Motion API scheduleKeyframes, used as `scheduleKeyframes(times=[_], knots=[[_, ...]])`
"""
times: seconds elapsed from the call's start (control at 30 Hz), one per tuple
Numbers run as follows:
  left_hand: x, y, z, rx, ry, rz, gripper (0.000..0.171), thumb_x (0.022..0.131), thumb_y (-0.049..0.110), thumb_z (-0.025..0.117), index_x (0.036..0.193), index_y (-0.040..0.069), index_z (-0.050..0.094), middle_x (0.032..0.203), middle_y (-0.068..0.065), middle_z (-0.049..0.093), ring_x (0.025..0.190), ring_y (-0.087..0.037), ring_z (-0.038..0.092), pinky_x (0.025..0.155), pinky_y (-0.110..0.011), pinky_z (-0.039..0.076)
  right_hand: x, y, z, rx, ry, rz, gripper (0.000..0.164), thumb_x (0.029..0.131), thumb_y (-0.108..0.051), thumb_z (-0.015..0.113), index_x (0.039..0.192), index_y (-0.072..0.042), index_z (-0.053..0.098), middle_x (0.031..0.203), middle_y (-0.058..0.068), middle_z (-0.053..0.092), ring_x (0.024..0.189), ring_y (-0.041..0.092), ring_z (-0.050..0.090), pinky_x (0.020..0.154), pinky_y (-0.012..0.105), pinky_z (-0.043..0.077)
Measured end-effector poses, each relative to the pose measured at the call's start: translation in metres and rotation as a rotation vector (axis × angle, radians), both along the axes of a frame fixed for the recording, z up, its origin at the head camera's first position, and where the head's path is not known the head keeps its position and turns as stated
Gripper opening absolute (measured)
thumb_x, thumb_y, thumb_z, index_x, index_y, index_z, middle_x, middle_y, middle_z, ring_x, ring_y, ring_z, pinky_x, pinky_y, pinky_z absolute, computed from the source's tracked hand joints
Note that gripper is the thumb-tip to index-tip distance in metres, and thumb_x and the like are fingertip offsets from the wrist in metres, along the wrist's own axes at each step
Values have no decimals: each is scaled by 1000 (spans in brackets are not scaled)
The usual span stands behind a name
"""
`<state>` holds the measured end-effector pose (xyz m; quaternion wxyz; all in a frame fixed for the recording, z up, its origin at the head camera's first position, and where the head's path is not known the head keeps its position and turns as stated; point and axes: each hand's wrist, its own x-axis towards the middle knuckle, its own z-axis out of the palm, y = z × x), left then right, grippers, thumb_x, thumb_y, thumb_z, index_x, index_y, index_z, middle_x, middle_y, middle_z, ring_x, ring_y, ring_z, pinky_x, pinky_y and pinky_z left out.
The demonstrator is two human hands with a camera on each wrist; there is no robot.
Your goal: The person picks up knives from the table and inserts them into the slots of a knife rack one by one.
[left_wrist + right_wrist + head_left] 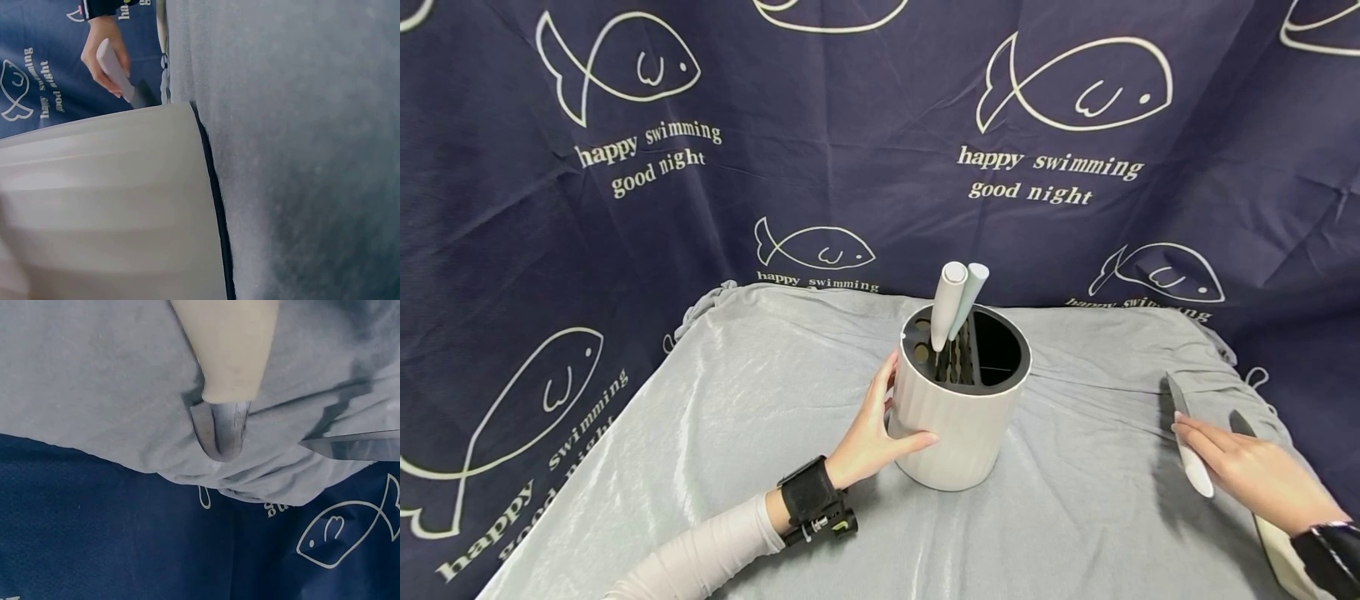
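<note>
My left hand (868, 437) grips the left side of a white ribbed knife holder (955, 437), thumb across its front and fingers round the side. A white-handled knife (949, 304) and a pale green handle (972, 296) stand up out of its slotted black top. In the left wrist view, the holder's wall (112, 206) fills the lower left. Off to the right, my right hand (1251, 467) holds a kitchen knife (1195, 471) by its white handle, blade pointing away. Its pointed blade (362, 447) enters the right wrist view from the right.
Beneath my right hand lies a cream-handled tool (231, 350) with a short curved metal end, near the cloth's right edge. Grey cloth (775, 375) covers the table. A dark blue curtain (880, 142) with fish drawings hangs behind. The holder's right compartment (998, 350) is a wide black opening.
</note>
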<state>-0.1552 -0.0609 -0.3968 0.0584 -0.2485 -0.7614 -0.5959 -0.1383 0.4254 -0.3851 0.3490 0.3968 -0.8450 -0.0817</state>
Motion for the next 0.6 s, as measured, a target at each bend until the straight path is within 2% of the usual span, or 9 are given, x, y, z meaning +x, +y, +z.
scheduleKeyframes(times=[0.07, 0.13, 0.27, 0.4, 0.47, 0.5, 0.6], knots=[[0, 0, 0, 1, 0, -1, 110, 78, 15, 82, 156, 27, 5, 160, -4, 13, 144, -24, 23, 110, -52, 30, 0, 0, 3, -9, 6, -10, 59, 107, -29, 10, 104, -1, 62, 103, 13, 67, 79, 27, 66, 65, 41, 48], [0, 0, 0, 3, 1, -2, 110, 78, 15, 82, 156, 26, 6, 160, -4, 13, 144, -24, 23, 109, -52, 30, 0, 0, 5, -25, 2, -12, 59, 105, -28, 10, 105, 0, 62, 103, 13, 66, 81, 26, 63, 79, 33, 47], [1, 0, -1, 5, 3, -4, 110, 78, 14, 82, 157, 25, 6, 160, -5, 14, 143, -24, 23, 109, -53, 30, 0, 0, 8, -60, -2, -27, 58, 101, -28, 10, 106, 1, 61, 101, 11, 65, 83, 24, 57, 84, 31, 39], [0, 0, -1, 5, 3, -7, 110, 78, 14, 82, 157, 25, 6, 160, -5, 13, 144, -24, 23, 109, -53, 30, 0, -1, 13, -93, 14, -64, 62, 103, -39, 11, 104, -1, 61, 96, 11, 66, 79, 26, 60, 67, 41, 44], [0, 0, -1, 5, 3, -6, 110, 78, 14, 82, 157, 25, 6, 160, -5, 13, 144, -24, 22, 110, -53, 30, 1, -1, 15, -125, 11, -83, 67, 104, -46, 10, 104, -3, 61, 94, 12, 67, 102, 16, 63, 65, 42, 44], [0, 0, -1, 4, 3, -6, 110, 78, 14, 82, 157, 25, 5, 160, -5, 13, 144, -24, 22, 110, -53, 30, 0, -1, 16, -146, 2, -91, 68, 103, -49, 11, 105, -3, 61, 93, 12, 67, 114, 7, 58, 64, 42, 43], [0, 0, -1, 2, 3, -5, 110, 78, 14, 82, 157, 26, 5, 160, -4, 12, 144, -24, 22, 109, -53, 30, -1, -2, 19, -197, -7, -120, 68, 102, -53, 15, 106, -4, 62, 93, 13, 68, 112, 2, 55, 64, 42, 43]])
